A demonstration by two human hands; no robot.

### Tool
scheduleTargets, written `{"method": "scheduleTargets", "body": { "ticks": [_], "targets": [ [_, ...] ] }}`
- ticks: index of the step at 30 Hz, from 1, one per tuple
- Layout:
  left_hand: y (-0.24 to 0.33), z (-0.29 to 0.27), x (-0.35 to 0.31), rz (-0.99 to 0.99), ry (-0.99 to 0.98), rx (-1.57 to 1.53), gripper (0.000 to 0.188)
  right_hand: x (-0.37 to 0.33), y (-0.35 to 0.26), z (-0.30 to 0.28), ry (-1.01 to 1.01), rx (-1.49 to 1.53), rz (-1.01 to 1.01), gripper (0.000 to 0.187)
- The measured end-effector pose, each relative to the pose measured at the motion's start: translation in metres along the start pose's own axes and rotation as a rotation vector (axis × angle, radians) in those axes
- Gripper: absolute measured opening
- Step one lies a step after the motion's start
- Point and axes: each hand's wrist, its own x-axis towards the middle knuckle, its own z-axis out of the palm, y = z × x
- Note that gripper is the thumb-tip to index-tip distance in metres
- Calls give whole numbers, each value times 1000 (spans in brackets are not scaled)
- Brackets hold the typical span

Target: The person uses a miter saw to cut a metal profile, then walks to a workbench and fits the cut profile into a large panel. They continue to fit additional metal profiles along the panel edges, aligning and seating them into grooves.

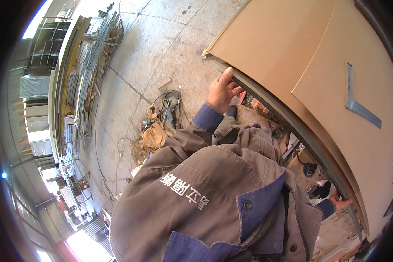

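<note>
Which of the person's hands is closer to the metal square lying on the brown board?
The right. The right hand grips the board's near edge, below the metal square. The left hand holds the same edge far along, near the board's corner.

The person wears a grey-brown work jacket [205, 192] of heavy cloth with white characters printed across the chest and a dark round button on its blue-lined pocket flap. Blue cuffs close both sleeves just behind the bare left hand [222, 89] and the bare right hand [341, 203]. More blue panels show at the jacket's lower front.
</note>
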Motion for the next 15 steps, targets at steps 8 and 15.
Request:
{"method": "scheduleTargets", "body": {
  "ticks": [8,15],
  "targets": [
    [4,5,-1,28,30,36,60,53,15,-13,-20,41,52,55],
    [4,-2,0,14,52,50,60,32,18,-3,23,-39,46,60]
  ]
}}
